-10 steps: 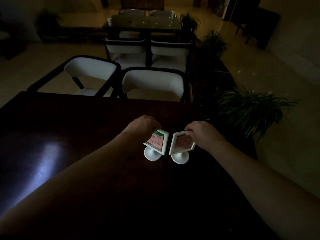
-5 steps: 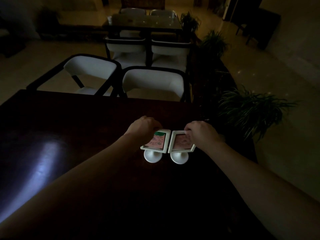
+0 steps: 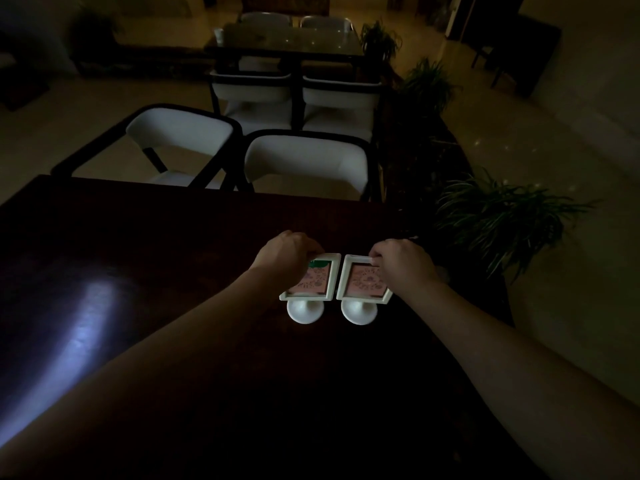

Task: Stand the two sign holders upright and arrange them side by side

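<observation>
Two white sign holders with pink cards stand upright on round bases on the dark table (image 3: 173, 237). The left sign holder (image 3: 317, 284) and the right sign holder (image 3: 362, 285) are side by side, their frames nearly touching and facing me. My left hand (image 3: 287, 252) grips the top left of the left frame. Fingers of my right hand (image 3: 401, 259) pinch the top right of the right frame. Each hand hides part of its frame's upper edge.
Two white-cushioned chairs (image 3: 304, 164) stand at the table's far edge. A leafy plant (image 3: 495, 216) sits just past the right edge. A second table with chairs (image 3: 287, 43) stands farther back. A light glare (image 3: 79, 317) lies on the table's left.
Both frames were turned inward at an angle; now they face me squarely and sit closer together. My hands have kept their hold throughout.
</observation>
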The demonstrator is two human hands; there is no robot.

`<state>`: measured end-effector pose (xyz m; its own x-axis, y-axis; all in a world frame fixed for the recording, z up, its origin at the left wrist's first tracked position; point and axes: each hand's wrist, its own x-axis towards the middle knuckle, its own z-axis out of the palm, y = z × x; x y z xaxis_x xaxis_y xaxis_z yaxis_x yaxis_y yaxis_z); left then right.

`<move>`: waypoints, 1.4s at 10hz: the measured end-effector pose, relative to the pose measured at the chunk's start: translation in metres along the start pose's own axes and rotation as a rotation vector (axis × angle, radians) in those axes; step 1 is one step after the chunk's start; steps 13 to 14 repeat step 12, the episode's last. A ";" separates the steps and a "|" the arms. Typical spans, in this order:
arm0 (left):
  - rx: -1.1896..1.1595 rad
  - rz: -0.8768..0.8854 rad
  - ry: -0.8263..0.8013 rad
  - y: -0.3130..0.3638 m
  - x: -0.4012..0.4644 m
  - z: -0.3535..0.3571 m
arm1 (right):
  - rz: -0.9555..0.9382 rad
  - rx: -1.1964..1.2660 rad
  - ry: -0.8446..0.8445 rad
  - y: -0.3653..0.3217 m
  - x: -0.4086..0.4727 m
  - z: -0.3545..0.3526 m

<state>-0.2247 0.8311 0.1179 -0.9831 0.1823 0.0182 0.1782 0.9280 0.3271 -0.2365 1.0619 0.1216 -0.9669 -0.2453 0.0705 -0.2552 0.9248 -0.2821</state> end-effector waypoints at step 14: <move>-0.066 0.006 0.067 -0.027 -0.028 -0.019 | 0.025 0.105 0.022 0.001 -0.019 -0.016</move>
